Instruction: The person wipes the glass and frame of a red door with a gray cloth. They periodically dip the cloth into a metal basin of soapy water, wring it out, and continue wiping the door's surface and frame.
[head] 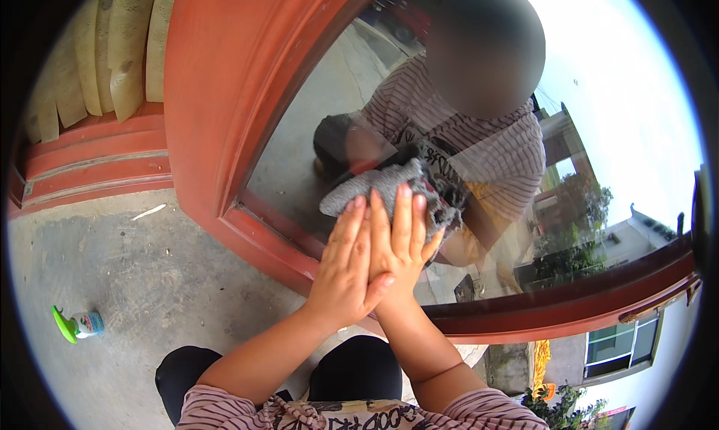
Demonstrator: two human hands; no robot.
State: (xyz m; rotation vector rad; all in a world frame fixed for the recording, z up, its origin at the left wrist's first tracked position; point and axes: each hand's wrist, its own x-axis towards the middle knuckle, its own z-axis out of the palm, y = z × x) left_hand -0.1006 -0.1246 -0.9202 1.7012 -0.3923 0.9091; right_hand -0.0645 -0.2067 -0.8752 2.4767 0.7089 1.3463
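A grey, fuzzy cloth (368,187) with frayed dark edges lies against the glass pane (292,166) of a red-framed door. My right hand (400,244) presses flat on the cloth with its fingers slightly spread. Beside and partly over it lies my left hand (344,267); its fingertips touch the cloth's lower edge and its thumb crosses the back of the right hand. The underside of the cloth is hidden. My own body, in a striped top, is reflected in the pane.
The red door frame (205,121) borders the glass, with a handle (660,306) at the right. A spray bottle with a green head (78,324) is on the concrete floor (151,267) at left. Pale hanging strips (126,53) cover the doorway above a red sill (101,171).
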